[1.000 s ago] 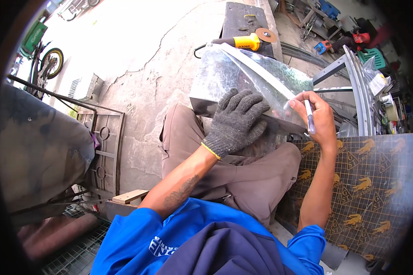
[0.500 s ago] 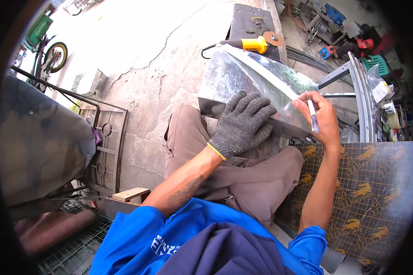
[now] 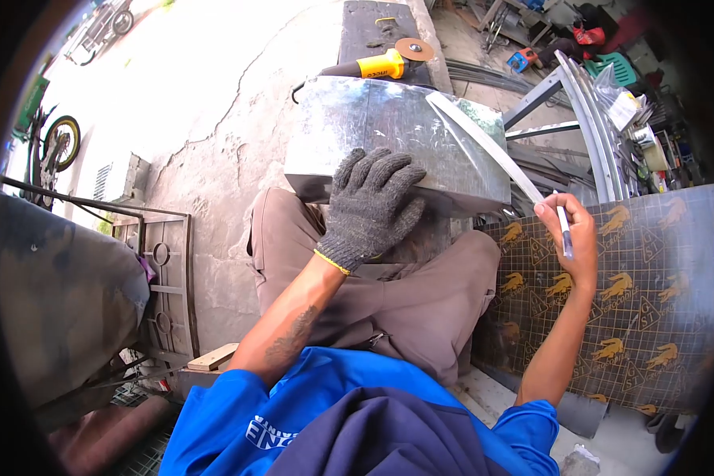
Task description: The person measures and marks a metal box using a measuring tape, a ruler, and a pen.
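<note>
Galvanised sheet metal [image 3: 389,135] is propped on the knees and pinned at its near edge by the left hand [image 3: 369,208], whose gloved fingers are spread flat on it. A pen [image 3: 564,230] is gripped in the closed fingers of the bare right hand [image 3: 573,238], just off the sheet's right corner, over a patterned board [image 3: 650,301]. A yellow grinder [image 3: 381,63] is seen lying beyond the sheet.
</note>
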A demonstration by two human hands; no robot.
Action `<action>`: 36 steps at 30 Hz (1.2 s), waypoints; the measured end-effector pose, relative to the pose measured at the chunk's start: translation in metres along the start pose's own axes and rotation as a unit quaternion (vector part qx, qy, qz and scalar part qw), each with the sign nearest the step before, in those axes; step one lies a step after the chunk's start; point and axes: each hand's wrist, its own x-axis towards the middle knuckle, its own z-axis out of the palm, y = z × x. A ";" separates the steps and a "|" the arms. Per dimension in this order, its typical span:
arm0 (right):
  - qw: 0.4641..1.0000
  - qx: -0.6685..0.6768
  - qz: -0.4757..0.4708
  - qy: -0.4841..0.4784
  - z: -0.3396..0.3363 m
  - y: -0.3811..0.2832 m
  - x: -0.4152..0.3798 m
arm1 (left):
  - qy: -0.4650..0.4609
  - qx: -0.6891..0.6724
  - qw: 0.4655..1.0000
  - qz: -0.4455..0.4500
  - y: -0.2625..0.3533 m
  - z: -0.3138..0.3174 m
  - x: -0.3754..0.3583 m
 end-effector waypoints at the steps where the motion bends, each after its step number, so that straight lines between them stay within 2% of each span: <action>1: 0.999 -0.024 0.026 0.004 -0.009 0.005 -0.006 | 0.001 0.002 1.000 -0.001 0.000 0.000 0.000; 5: 0.997 -0.015 0.046 0.052 -0.022 0.031 -0.025 | 0.005 0.006 1.000 0.005 0.001 0.000 0.001; 8: 0.996 -0.030 0.033 0.082 -0.009 0.026 -0.031 | 0.001 0.011 1.000 0.004 0.001 0.000 0.002; 13: 0.998 0.040 0.012 0.054 0.028 0.001 -0.029 | 0.001 0.014 1.000 0.002 0.002 0.000 0.001; 18: 0.997 0.047 0.029 0.061 0.041 -0.004 -0.036 | -0.009 0.016 1.000 -0.003 0.005 -0.001 0.002; 24: 0.984 0.035 0.068 0.158 0.032 0.036 -0.057 | -0.003 0.020 1.000 -0.005 0.005 0.000 0.003; 26: 0.985 0.052 0.077 0.148 0.040 0.034 -0.061 | -0.003 0.021 1.000 -0.002 0.006 0.000 0.002; 28: 0.979 0.155 0.083 0.103 0.048 0.030 -0.065 | -0.006 0.027 1.000 -0.007 0.006 0.000 0.002; 30: 0.980 0.173 0.075 0.056 0.049 0.026 -0.068 | -0.012 0.029 0.999 -0.001 0.005 0.002 0.001; 32: 0.980 0.182 0.061 0.057 0.049 0.024 -0.069 | -0.019 0.032 0.999 0.004 0.004 0.001 0.001; 34: 0.977 0.177 0.094 0.075 0.041 0.020 -0.071 | -0.018 0.026 0.999 -0.003 0.007 0.000 0.002; 36: 0.961 0.229 0.112 0.107 0.043 0.040 -0.071 | -0.022 0.024 0.999 -0.003 0.007 -0.001 0.002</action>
